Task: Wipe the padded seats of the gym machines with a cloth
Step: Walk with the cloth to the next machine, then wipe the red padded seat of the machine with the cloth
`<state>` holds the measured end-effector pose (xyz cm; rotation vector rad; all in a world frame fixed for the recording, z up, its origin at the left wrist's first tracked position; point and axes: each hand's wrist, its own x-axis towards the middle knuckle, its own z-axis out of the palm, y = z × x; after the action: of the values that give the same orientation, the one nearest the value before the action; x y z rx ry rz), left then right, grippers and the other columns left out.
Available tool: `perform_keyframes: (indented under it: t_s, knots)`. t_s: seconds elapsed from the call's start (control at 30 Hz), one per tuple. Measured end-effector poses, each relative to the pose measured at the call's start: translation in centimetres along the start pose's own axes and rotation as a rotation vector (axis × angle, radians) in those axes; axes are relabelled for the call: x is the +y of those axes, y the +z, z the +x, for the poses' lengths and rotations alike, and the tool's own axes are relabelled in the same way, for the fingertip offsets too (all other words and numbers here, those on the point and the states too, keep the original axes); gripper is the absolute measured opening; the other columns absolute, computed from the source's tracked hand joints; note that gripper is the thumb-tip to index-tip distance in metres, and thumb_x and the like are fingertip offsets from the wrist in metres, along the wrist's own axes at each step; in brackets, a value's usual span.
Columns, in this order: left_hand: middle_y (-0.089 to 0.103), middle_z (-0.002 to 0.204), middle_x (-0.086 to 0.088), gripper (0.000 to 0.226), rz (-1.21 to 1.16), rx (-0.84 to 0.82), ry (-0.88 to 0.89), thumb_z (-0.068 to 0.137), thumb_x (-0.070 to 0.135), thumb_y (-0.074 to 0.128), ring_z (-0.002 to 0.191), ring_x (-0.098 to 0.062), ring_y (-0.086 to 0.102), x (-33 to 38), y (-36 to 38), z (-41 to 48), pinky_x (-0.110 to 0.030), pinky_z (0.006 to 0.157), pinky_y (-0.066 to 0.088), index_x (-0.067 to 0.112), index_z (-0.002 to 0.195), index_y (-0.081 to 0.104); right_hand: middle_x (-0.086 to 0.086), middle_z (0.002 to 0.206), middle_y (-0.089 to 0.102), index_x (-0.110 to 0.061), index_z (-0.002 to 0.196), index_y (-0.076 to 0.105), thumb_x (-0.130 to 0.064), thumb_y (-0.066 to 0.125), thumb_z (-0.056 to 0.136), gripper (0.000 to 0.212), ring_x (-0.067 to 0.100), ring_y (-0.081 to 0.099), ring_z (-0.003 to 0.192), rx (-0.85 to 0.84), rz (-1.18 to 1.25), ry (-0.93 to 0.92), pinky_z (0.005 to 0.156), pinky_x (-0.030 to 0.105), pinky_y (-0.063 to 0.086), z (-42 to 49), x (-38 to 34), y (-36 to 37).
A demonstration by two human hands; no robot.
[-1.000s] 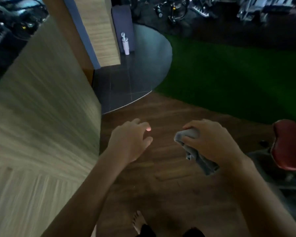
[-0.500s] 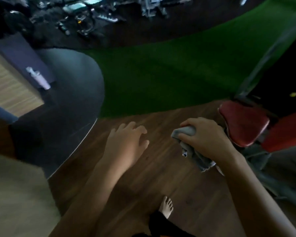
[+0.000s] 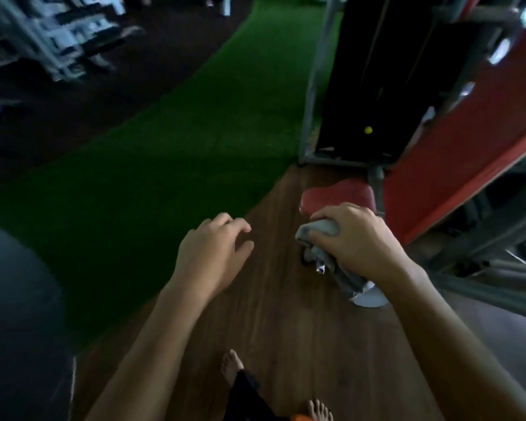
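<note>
Gripped in the right hand [image 3: 359, 243], with fingers curled over its top, is a crumpled grey cloth [image 3: 318, 229]; a loose end hangs below the wrist. The cloth is held just in front of a red padded machine seat [image 3: 336, 194]; contact cannot be told. The left hand [image 3: 213, 250] is held out empty, fingers loosely spread, above the brown wood-plank floor [image 3: 286, 314]. A long red padded backrest [image 3: 456, 165] and a black weight stack [image 3: 374, 71] are seen behind the seat. Step judged: approach, wiping not yet begun. Next, the cloth needs to be pressed flat onto the seat and drawn across.
</note>
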<state>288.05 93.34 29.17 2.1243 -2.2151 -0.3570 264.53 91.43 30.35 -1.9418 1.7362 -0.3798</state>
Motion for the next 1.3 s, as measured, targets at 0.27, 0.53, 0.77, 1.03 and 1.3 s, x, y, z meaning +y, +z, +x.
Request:
perform_keyframes:
  t_s: [0.27, 0.53, 0.77, 1.03, 1.3]
  knots:
    - [0.059, 0.130, 0.009, 0.032, 0.051, -0.113, 0.390, 0.102, 0.046, 0.050, 0.112, -0.014, 0.059, 1.9, -1.2, 14.1, -0.035, 0.087, 0.053, 0.034, 0.129, 0.060, -0.014, 0.107, 0.062, -0.043, 0.113, 0.069, -0.050, 0.071, 0.084, 0.029, 0.012, 0.064, 0.095, 0.216, 0.047, 0.293, 0.083, 0.032, 0.052, 3.7, 2.5, -0.9]
    - [0.060, 0.124, 0.008, 0.031, 0.051, -0.226, 0.509, 0.102, 0.046, 0.051, 0.109, -0.014, 0.061, 6.4, 1.4, 23.4, -0.037, 0.091, 0.053, 0.033, 0.128, 0.062, -0.010, 0.118, 0.042, -0.042, 0.119, 0.069, -0.051, 0.069, 0.088, 0.032, 0.003, 0.054, 0.095, 0.285, 0.108, 0.377, 0.067, 0.001, 0.039, 6.9, 8.7, -1.4]
    - [0.060, 0.119, 0.009, 0.027, 0.000, -0.304, 0.385, 0.102, 0.041, 0.053, 0.100, -0.011, 0.060, 7.6, 7.1, 31.9, -0.037, 0.088, 0.053, 0.033, 0.125, 0.063, -0.019, 0.108, 0.053, -0.032, 0.124, 0.068, -0.041, 0.070, 0.091, 0.034, -0.020, 0.054, 0.097, 0.252, 0.226, 0.277, 0.080, 0.000, 0.042, 15.8, 16.0, -0.5]
    - [0.060, 0.119, 0.004, 0.027, -0.107, -0.329, 0.384, 0.104, 0.040, 0.048, 0.106, -0.016, 0.059, 8.0, 20.9, 43.3, -0.047, 0.099, 0.046, 0.031, 0.123, 0.065, -0.007, 0.119, 0.061, -0.025, 0.127, 0.067, -0.037, 0.060, 0.098, 0.033, 0.011, 0.057, 0.106, 0.318, 0.149, 0.277, 0.095, 0.027, 0.045, 26.2, 26.7, 9.4]
    - [0.063, 0.128, 0.005, 0.027, -0.141, -0.304, 0.374, 0.104, 0.036, 0.049, 0.118, -0.018, 0.058, 7.2, 34.6, 51.3, -0.052, 0.110, 0.034, 0.029, 0.125, 0.065, 0.004, 0.118, 0.065, -0.020, 0.115, 0.073, -0.027, 0.062, 0.092, 0.026, 0.028, 0.057, 0.113, 0.258, -0.044, 0.142, 0.087, 0.048, 0.053, 35.4, 35.2, 23.6]
